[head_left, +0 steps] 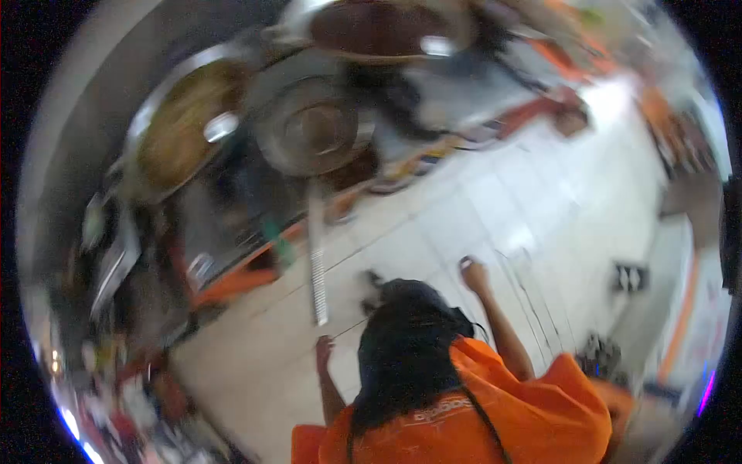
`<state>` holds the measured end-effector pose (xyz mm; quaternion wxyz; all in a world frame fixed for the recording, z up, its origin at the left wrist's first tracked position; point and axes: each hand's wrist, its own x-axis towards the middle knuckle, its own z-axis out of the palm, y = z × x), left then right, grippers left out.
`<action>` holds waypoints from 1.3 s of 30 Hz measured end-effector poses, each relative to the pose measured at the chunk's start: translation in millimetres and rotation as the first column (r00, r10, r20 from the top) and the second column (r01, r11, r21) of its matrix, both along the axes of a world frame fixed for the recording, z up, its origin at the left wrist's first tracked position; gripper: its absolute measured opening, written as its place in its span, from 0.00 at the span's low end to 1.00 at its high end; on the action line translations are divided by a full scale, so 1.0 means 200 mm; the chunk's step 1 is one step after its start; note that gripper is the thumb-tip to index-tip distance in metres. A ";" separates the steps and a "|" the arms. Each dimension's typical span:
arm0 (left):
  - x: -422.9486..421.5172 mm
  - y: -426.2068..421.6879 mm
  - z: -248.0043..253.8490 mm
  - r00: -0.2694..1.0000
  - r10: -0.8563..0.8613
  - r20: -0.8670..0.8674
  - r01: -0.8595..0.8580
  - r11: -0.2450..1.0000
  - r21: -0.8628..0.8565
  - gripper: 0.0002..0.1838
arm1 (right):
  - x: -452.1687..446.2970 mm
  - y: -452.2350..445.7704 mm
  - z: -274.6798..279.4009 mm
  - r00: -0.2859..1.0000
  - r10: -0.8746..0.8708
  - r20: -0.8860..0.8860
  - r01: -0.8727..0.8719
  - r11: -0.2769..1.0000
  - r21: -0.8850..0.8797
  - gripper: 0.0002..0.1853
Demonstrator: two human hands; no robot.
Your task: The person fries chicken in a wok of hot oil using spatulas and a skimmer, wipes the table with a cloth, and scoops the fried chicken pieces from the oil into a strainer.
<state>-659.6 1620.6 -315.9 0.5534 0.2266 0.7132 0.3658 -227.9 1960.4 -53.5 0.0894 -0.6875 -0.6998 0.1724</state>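
Nearest us is the orange shirt (533,410), with dark clothing (406,348) just beyond it. On the left, we see the left hand (325,354) just beside the near end of a long metal handle (316,247), which runs away toward a round metal vessel (315,127); blur keeps us from telling whether its grip is wide or narrow. Farther right, we find the right hand (474,276) over pale floor tiles (425,232), its grip equally unclear to us. A wide pan (144,108) stands far left.

Blurred long-handled utensil (315,232), round greyish head, brownish centre, pale handle jutting over tiled floor (429,240)
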 end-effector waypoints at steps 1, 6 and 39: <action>0.04 0.19 0.36 0.909 0.261 0.325 -0.355 0.894 0.274 0.14 | 0.20 -0.16 -0.22 0.995 -0.085 0.055 0.093 0.980 -0.178 0.07; 0.17 0.48 0.59 0.980 0.200 0.023 -0.196 0.974 -0.115 0.12 | 1.14 -1.27 -0.64 0.046 -0.959 -0.280 0.167 0.283 -0.944 0.14; 3.47 4.60 0.40 0.700 -0.710 0.082 0.686 0.636 -0.352 0.13 | 3.20 0.71 -0.86 -0.338 -0.936 0.097 0.258 -0.191 -0.947 0.08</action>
